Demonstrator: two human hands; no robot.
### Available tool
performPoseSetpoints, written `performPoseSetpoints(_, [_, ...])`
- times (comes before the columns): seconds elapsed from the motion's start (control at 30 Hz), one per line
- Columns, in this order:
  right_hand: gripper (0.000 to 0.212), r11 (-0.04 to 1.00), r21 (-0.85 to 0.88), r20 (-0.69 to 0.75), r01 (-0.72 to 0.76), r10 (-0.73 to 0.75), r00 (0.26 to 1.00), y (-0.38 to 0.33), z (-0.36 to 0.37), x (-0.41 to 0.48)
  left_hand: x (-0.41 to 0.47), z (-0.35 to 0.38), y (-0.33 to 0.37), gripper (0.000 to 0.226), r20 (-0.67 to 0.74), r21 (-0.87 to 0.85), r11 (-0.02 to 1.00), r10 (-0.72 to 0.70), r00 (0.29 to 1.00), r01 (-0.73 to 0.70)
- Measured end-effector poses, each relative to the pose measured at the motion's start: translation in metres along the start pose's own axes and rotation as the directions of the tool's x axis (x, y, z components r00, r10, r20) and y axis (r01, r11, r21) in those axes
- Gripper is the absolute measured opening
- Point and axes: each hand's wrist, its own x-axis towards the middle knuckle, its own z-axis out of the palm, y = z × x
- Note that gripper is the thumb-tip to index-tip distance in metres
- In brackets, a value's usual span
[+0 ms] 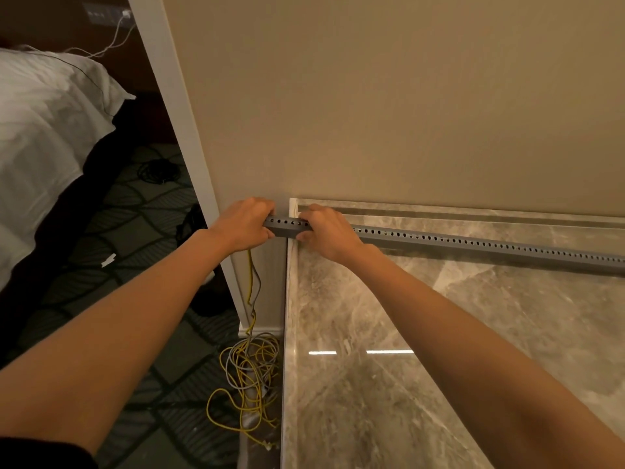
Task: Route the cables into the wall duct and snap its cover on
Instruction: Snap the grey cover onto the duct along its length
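A long grey duct with a row of small holes lies along the back of a marble counter, against the beige wall. Its left end sticks out past the counter's corner. My left hand grips that left end, and my right hand clamps the duct just beside it. A yellow cable and a grey cable hang down from under my left hand. They drop to a loose tangle of yellow and grey cable on the floor. Whether a cover sits on the duct I cannot tell.
The marble counter fills the lower right, its corner edge just below my hands. Left of the white wall trim lies patterned carpet, a bed with white linen and a dark cable coil. A white cord hangs from a wall socket.
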Motion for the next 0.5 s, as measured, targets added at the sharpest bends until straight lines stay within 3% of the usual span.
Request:
performPoseSetpoints(0.2, [0.038,1.000,-0.012,0.017,-0.025,0.026,1.000,0.022,0.002,-0.016,0.004,-0.003,0.025,0.036,-0.033,0.124,0.992,0.032,0.999,-0.028])
performPoseSetpoints(0.5, [0.052,0.971,-0.067,-0.077,-0.229,0.224,0.971,0.116,-0.006,-0.082,0.033,0.024,0.137,0.049,0.031,0.338,0.914,0.225,0.974,-0.222])
